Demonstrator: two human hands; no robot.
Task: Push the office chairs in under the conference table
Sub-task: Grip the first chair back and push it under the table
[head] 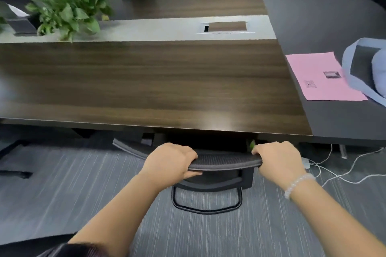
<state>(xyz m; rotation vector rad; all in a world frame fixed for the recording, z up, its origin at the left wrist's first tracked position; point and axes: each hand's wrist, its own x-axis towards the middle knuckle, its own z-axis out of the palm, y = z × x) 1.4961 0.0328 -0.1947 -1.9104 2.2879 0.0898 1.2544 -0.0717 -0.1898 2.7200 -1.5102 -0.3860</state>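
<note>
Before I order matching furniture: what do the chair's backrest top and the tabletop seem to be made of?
Chair backrest top, gripped by the left hand and right hand: likely black woven mesh on a plastic frame; a fine grid texture shows. Conference table: dark wood-grain surface, probably veneer or laminate, semi-gloss, given the streaked grain and a light glare near the edge.

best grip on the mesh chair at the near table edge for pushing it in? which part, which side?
Take the top rail of the chair backrest, from behind, on the carpet side. It is a wide, curved bar, the part nearest the person, and the seat is already under the conference table. The left hand and right hand wrap it near either end, which probably keeps the push straight.
</note>
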